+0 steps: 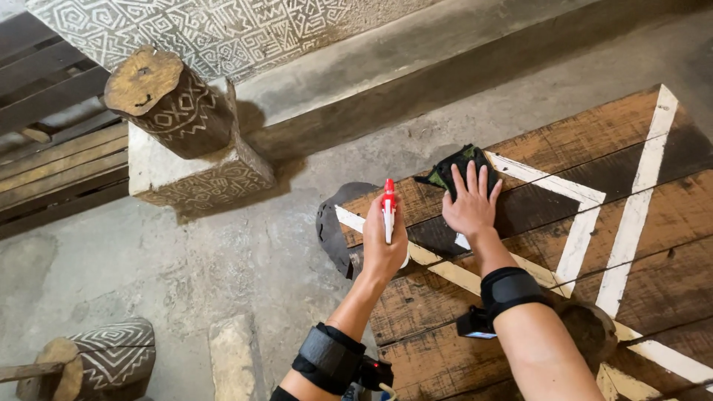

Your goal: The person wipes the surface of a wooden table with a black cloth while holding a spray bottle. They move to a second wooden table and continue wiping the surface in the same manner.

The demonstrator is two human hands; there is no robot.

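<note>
My left hand [383, 249] is closed around a slim white spray bottle with a red nozzle [388, 210], held upright over the near left corner of the counter [653, 289], a low top of dark, worn wooden planks painted with broad white and cream lines that form a triangle. The nozzle points up and away from me, toward the far side.

My right hand [469, 202] lies flat and open, fingers spread, pressing down on a crumpled dark green and black cloth [453, 168]. The cloth sits at the far left edge of the counter, just beyond my fingertips, partly under them, right beside the point where the white lines meet. The two hands are near each other, the bottle just to the left of my right wrist.

Both forearms wear black wrist straps [508, 291], each carrying a small device.

A dark grey rounded shape [330, 226] shows under the left edge of the counter on the concrete floor [245, 252]. Farther left, a wooden log stool carved with white geometric patterns [167, 100] leans on a patterned stone block [197, 174]. Another patterned log stool [104, 360] lies at the near left, and dark wooden slats [52, 141] run along the far left.
</note>
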